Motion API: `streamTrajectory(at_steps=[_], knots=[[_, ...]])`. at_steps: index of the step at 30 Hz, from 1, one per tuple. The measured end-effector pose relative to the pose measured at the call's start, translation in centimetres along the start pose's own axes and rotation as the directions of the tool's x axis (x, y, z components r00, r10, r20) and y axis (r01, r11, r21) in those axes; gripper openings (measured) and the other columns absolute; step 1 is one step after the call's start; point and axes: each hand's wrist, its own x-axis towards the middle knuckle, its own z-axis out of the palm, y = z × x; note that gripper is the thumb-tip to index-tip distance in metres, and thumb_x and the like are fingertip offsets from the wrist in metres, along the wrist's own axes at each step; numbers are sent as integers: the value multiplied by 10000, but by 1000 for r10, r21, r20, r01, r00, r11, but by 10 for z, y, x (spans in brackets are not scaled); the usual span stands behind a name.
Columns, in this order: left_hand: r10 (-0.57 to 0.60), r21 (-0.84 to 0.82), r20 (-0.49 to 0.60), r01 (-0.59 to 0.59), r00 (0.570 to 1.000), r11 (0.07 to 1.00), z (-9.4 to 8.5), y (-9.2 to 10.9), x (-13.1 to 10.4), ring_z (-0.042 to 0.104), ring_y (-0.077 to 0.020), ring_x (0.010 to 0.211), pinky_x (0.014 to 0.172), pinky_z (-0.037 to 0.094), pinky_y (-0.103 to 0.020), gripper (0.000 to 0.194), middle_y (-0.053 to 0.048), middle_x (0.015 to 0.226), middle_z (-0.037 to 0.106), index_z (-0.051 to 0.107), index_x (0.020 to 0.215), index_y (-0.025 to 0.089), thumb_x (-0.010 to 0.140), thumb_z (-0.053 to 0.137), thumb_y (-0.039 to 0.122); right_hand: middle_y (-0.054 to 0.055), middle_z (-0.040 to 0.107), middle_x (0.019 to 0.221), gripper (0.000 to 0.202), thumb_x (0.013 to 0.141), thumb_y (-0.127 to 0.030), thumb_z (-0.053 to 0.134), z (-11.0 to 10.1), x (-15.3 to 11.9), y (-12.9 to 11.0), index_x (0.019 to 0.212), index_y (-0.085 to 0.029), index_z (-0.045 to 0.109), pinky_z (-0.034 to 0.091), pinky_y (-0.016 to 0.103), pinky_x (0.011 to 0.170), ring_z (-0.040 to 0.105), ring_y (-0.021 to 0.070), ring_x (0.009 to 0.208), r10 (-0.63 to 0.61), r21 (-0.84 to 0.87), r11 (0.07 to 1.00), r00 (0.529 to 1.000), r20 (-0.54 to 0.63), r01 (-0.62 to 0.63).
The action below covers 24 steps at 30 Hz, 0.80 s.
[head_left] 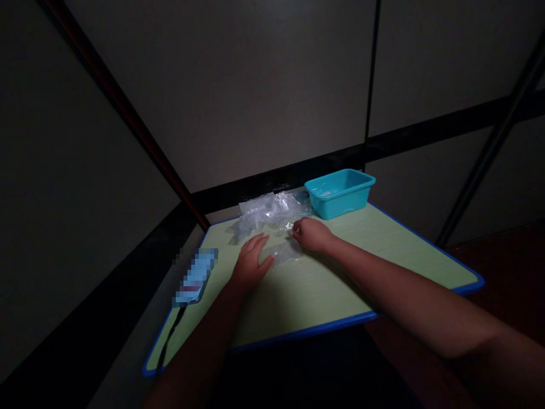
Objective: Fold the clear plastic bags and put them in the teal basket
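A small clear plastic bag (288, 253) lies on the table between my two hands. My left hand (252, 262) rests at its left side, fingers stretched out and apart, with the thumb at the bag's edge. My right hand (311, 234) is closed in a pinch at the bag's far right side, with thin clear plastic at the fingertips. Just beyond the hands, a loose heap of clear plastic bags (272, 209) spreads toward the wall, crinkled and shiny.
A turquoise plastic basin (347, 203) stands at the table's back right, with a small pale item inside. A phone-like device (196, 278), partly blurred out, lies at the left edge with a black strap (170, 335). The pale green table (340, 289) has a blue rim; walls stand behind and left.
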Motion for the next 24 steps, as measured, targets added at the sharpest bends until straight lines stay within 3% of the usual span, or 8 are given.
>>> streamTrajectory(at_steps=[3, 5, 8, 12, 16, 19, 22, 24], knots=[[26, 37, 178, -33, 984, 999, 5, 3, -2, 329, -267, 1334, 1094, 231, -511, 549, -117, 1443, 383, 399, 1356, 192, 862, 502, 409, 145, 590, 1196, 357, 862, -302, 494, 1, -5, -4, 1173, -161, 601, 427, 322, 891, 576, 238, 1056, -188, 23, 982, 982, 15, 188], [-10, 53, 239, -3, 971, 999, 8, 1, -2, 289, -273, 1356, 1094, 223, -520, 598, -127, 1463, 348, 370, 1381, 181, 857, 508, 434, 135, 450, 1380, 461, 870, -320, 492, 3, -9, -6, 1312, -185, 489, 348, 403, 1004, 439, 259, 1239, -285, 50, 958, 955, 78, 282], [-70, 53, 252, 59, 965, 997, 10, -4, -2, 289, -267, 1357, 1086, 262, -479, 586, -147, 1463, 341, 389, 1373, 147, 867, 494, 423, 113, 228, 1509, 567, 888, -356, 460, 8, -13, -9, 1422, -219, 326, 197, 571, 1056, 225, 287, 1369, -341, 78, 940, 913, 222, 332], [-133, 67, 202, 121, 970, 990, 11, -9, -2, 358, -268, 1312, 1066, 304, -438, 515, -139, 1419, 408, 471, 1315, 160, 854, 519, 385, 115, 143, 1524, 606, 906, -363, 420, 13, -15, -7, 1460, -216, 223, 113, 619, 1054, 125, 279, 1396, -355, 82, 934, 869, 344, 349], [-161, 113, 84, 151, 983, 982, 12, -12, -2, 407, -284, 1242, 1022, 340, -455, 418, -120, 1313, 498, 552, 1213, 191, 822, 557, 339, 123, 145, 1521, 602, 909, -346, 422, 18, -12, -3, 1460, -216, 218, 89, 641, 1042, 133, 274, 1395, -337, 76, 940, 868, 365, 333], [-148, 108, -42, 152, 988, 983, 10, -15, 0, 481, -258, 1120, 981, 375, -422, 229, -102, 1109, 587, 615, 1015, 180, 824, 529, 273, 140, 213, 1507, 541, 897, -340, 458, 21, -9, -3, 1411, -221, 340, 101, 667, 1018, 171, 292, 1385, -346, 126, 938, 887, 306, 322], [-170, 110, -91, 180, 981, 978, 7, -16, 3, 515, -237, 1024, 952, 397, -386, 143, -85, 978, 604, 609, 904, 174, 821, 506, 227, 128, 384, 1429, 350, 858, -314, 536, 22, -5, -5, 1196, -236, 579, 161, 640, 1013, 239, 306, 1354, -371, 185, 922, 913, 170, 340], [-207, 151, -66, 215, 976, 965, 6, -16, 3, 493, -251, 1085, 975, 379, -401, 176, -100, 1056, 596, 613, 951, 173, 828, 507, 243, 106, 503, 1304, 205, 820, -288, 594, 24, -3, -7, 1005, -235, 663, 204, 585, 1017, 326, 294, 1295, -407, 205, 901, 909, 92, 382]])
